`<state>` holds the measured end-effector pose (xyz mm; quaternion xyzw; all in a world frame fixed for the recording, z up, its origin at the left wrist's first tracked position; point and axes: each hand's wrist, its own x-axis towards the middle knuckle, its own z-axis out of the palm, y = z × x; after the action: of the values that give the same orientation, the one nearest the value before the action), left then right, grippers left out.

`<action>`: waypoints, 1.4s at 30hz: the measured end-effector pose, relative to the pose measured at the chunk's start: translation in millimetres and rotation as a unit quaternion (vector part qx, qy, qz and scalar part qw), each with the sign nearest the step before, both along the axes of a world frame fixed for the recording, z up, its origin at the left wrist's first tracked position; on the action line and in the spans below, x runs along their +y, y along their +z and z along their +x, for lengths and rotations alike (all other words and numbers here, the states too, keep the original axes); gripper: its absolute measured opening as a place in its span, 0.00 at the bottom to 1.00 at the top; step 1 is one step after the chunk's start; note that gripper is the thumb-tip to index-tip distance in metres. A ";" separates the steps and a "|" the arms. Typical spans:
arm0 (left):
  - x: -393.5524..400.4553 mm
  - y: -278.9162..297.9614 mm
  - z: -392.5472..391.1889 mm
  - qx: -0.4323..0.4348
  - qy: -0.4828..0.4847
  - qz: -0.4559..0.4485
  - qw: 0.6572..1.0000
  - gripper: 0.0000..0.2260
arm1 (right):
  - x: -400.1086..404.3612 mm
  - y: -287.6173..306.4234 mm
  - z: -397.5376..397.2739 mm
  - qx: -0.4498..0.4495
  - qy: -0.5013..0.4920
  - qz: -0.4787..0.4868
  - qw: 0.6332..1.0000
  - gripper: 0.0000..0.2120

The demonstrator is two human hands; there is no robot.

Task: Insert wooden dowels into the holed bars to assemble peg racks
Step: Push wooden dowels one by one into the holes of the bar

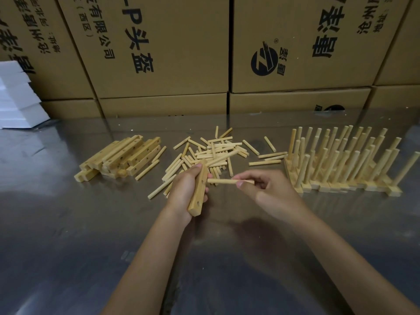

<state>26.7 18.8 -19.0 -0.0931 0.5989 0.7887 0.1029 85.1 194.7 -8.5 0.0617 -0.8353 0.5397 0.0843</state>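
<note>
My left hand [184, 189] grips a holed wooden bar [198, 194], held nearly upright above the table with one hole showing near its lower end. My right hand [263, 189] pinches a wooden dowel [221, 181] lying level, its left tip touching the side of the bar. A loose pile of dowels [211, 153] lies just behind my hands. A stack of empty holed bars [122, 158] sits to the left. Finished peg racks [341, 160], dowels standing up, are grouped at the right.
The work surface is a shiny metal table [68, 223]. Large printed cardboard boxes [163, 48] form a wall along the far edge. White foam sheets [16, 98] are stacked at the far left.
</note>
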 end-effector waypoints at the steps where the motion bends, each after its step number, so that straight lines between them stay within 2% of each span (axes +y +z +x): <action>1: 1.3 0.0 1.2 0.005 -0.004 -0.006 1.000 0.10 | -3.4 0.1 1.5 0.029 -0.006 0.013 0.999 0.08; 6: 8.5 0.7 4.2 0.044 -0.004 -0.025 0.999 0.09 | -4.3 -0.7 7.2 0.144 -0.038 0.110 0.983 0.08; 15: 11.5 -0.7 6.1 0.075 0.019 -0.060 0.995 0.11 | -8.0 -2.4 8.3 0.182 -0.017 0.114 0.977 0.07; 24: 11.6 -1.1 8.7 0.068 0.003 -0.056 0.996 0.12 | -11.6 -9.4 6.5 0.081 -0.021 -0.042 0.996 0.10; 31: 9.9 -2.7 6.3 0.074 0.004 -0.061 0.995 0.11 | -14.0 -6.2 7.0 0.036 -0.023 -0.089 0.995 0.08; 37: 9.1 -0.3 5.9 0.061 0.000 -0.017 0.998 0.13 | -16.3 -4.7 7.9 -0.039 0.000 -0.246 0.969 0.03; 42: 9.4 0.4 5.2 0.052 0.009 -0.021 0.998 0.15 | -18.6 -9.2 7.1 -0.040 -0.005 -0.278 0.960 0.03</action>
<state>31.8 28.2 -18.5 -0.0598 0.6191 0.7806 0.0624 92.1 176.1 -17.8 0.0094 -0.6551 0.7525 0.0674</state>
